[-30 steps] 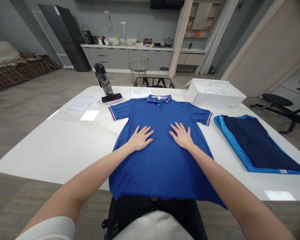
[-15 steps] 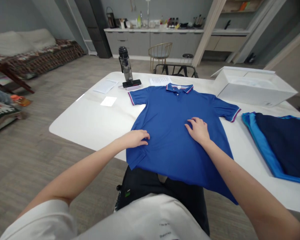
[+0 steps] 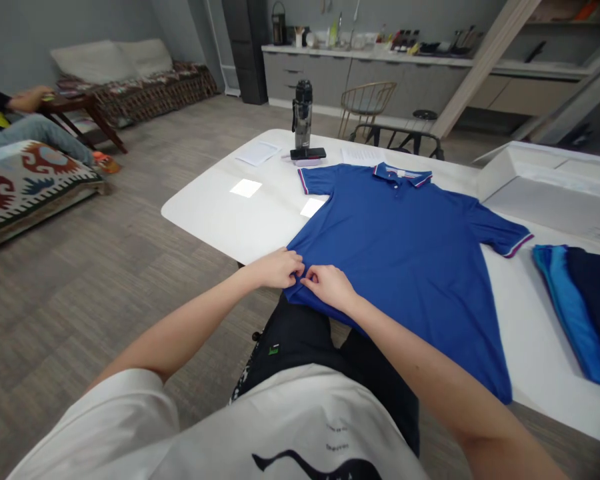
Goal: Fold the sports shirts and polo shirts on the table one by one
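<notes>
Blue polo shirt (image 3: 405,233) is spread flat on the white bench (image 3: 205,207), collar at the far side, buttons up, sleeves out to both sides. Near hem runs past the bench edge, over the wearer's dark trousers (image 3: 300,327).

Both hands at the shirt's lower left corner, just beside each other. Left hand (image 3: 281,268): grip closed, fingers curled in, pinching cloth at the side edge. Right hand (image 3: 329,285): grip closed too, thumb and fingertips together on cloth just inboard of the left. Exact amount of cloth in each pinch: can't tell, fingers cover it.

Around it: folded dark and bright blue garments (image 3: 573,307) right of the shirt, cut by the frame. White box (image 3: 535,203) behind them, near the right sleeve. Upright bottle (image 3: 303,120) beyond the left sleeve, flat black item (image 3: 307,154) at its base. Paper (image 3: 257,153) left of that.
</notes>
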Action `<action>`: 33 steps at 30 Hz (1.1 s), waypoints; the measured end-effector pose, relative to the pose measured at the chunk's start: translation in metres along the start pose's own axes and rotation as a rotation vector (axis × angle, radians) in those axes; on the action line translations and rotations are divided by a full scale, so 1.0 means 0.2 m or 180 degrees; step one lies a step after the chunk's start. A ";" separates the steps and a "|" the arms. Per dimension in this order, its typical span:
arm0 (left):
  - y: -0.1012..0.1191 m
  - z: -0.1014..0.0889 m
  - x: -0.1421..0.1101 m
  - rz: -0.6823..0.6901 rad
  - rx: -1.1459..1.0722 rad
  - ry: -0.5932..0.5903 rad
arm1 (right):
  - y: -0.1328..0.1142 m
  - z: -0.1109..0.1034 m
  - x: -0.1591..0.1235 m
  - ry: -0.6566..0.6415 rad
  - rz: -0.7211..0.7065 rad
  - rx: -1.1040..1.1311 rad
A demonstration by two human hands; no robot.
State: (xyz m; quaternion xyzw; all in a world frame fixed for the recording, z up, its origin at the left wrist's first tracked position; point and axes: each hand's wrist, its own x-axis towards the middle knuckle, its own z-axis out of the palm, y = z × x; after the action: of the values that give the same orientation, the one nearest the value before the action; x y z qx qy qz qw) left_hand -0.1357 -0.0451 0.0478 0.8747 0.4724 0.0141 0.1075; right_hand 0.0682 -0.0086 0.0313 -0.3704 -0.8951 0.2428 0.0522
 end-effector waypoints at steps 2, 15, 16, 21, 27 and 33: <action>-0.01 -0.01 -0.08 -0.0073 -0.0008 -0.0042 | -0.05 0.04 0.02 -0.0054 -0.0173 0.0109; -0.11 -0.06 0.01 -0.0517 -0.0231 0.0451 | 0.36 -0.20 0.04 0.0784 -0.0254 -0.0353; -0.12 -0.05 0.11 -0.0453 -0.0243 0.0600 | 0.48 -0.26 0.03 0.0948 0.0027 -0.0511; -0.24 0.05 0.68 -0.0302 -0.0599 0.1010 | 1.12 -0.47 -0.08 0.1307 0.1662 -0.0939; -0.47 0.17 1.11 -0.0895 -0.0435 0.0884 | 1.52 -0.48 -0.34 0.0913 0.2207 -0.1113; -0.50 0.21 1.07 -0.1202 0.0422 0.0771 | 1.57 -0.48 -0.43 0.0942 0.2145 -0.1214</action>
State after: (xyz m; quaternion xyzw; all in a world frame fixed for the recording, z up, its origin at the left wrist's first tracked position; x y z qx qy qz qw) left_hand -0.0936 0.1774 -0.0297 0.7678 0.6371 0.0676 -0.0069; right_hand 0.3560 0.1599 -0.0261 -0.6766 -0.7355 0.0202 0.0283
